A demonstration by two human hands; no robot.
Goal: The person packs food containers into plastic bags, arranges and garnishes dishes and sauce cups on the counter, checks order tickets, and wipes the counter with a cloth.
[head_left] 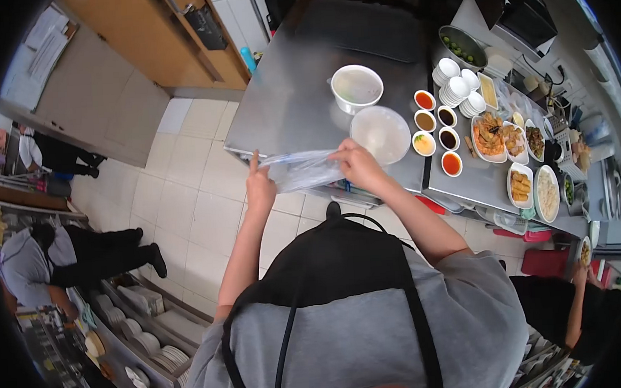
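Note:
A clear plastic bag (301, 170) is stretched between my two hands, in front of the steel table's (278, 111) front edge. My left hand (260, 185) grips its left end, index finger pointing up. My right hand (356, 162) pinches the bag's other end, close to a round lidded container (380, 135) with pale contents. Behind that container stands a white bowl (357, 89) with a translucent cover. Small white cups of red sauce (424, 100), brown sauce (425, 121) and dark sauce (447, 116) are set out to the right.
Trays of fried food (489, 135), stacked white cups (452, 90) and an oval dish of rice (546, 193) fill the right counter. One person (68, 256) is at the left, another (52, 150) farther back, a third (576, 299) at the lower right. Plate shelves (145, 329) stand lower left.

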